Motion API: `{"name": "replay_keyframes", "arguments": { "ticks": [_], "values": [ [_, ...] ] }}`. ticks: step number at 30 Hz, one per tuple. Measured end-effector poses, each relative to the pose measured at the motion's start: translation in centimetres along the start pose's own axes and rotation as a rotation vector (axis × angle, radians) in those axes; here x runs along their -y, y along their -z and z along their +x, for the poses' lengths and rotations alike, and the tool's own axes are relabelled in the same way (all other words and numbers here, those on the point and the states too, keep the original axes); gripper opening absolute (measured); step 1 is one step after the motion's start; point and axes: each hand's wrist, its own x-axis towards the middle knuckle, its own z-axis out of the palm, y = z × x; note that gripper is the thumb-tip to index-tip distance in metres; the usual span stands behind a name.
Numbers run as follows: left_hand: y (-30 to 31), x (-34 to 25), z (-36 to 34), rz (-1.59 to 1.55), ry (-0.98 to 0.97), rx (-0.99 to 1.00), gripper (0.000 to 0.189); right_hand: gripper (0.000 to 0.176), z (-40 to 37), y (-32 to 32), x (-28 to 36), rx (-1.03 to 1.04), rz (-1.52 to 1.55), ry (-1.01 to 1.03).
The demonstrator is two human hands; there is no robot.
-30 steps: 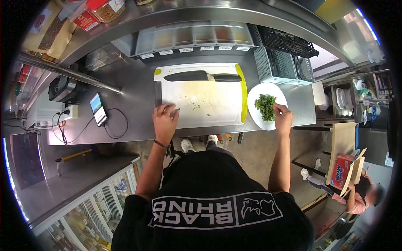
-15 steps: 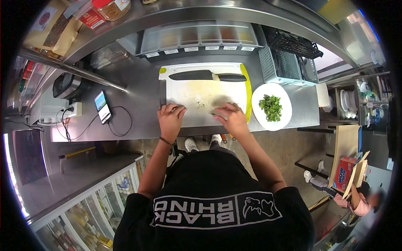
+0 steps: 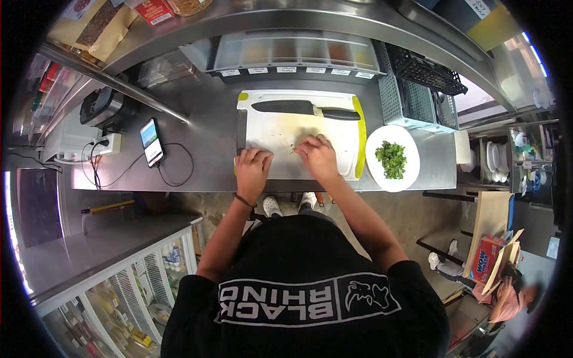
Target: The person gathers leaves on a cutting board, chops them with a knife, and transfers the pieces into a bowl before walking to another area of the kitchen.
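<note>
A white cutting board [image 3: 268, 128] with yellow-green corners and edge lies in front of me on the steel counter. Across its far part rests a chef's knife [image 3: 286, 107] with a dark blade, handle to the right. My right hand [image 3: 318, 158] is over the board's middle, fingertips pinched at a few green herb bits [image 3: 293, 147]. At the board's near left my left hand [image 3: 252, 171] has its fingers curled together; whether anything is in them is hidden. Right of the board, a white plate [image 3: 394, 183] holds a heap of chopped green herbs [image 3: 391, 160].
A phone [image 3: 151, 143] with a cable lies on the counter at left. Behind the board stand a lidded container rack [image 3: 292, 53] and grey baskets [image 3: 412, 104]. A steel shelf [image 3: 298, 19] spans above. At lower right, a person [image 3: 501, 298] is beside a red box [image 3: 486, 259].
My right hand has moved left over the board, its fingers now pinched at the herb bits. The left hand stays at the board's near left. The view has shifted slightly.
</note>
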Motion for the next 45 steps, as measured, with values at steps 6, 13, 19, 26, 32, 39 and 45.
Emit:
{"name": "replay_keyframes", "arguments": {
  "ticks": [6, 13, 19, 26, 32, 39, 45],
  "values": [
    [-0.5, -0.4, 0.0, -0.044, -0.006, -0.033, 0.007, 0.007, -0.5, -0.1, -1.7, -0.051, 0.014, -0.012],
    [-2.5, -2.0, 2.1, -0.145, -0.092, -0.006, 0.009, 0.005, -0.7, 0.4, -2.0, -0.112, 0.117, -0.114],
    [-3.5, -2.0, 2.7, -0.119, -0.122, -0.005, 0.011, 0.005, -0.8, -0.3, -1.5, -0.156, 0.082, -0.055],
    [-3.7, -2.3, 2.9, -0.135, -0.136, -0.046, 0.013, 0.008, -0.5, -0.4, -0.9, -0.069, 0.129, -0.07],
    [-3.4, -2.0, 2.7, -0.123, -0.202, -0.016, 0.013, 0.009, -0.9, -0.1, -0.8, -0.075, 0.067, 0.062],
    [-4.2, -1.8, 3.5, 0.003, -0.264, 0.038, 0.008, 0.012, -1.4, 6.4, -4.0, -0.209, 0.3, -0.383],
    [-2.8, -1.3, 4.3, -0.055, -0.1, 0.058, 0.01, 0.007, -6.8, 13.6, -11.3, -0.293, -0.138, -0.448]
  ]
}}
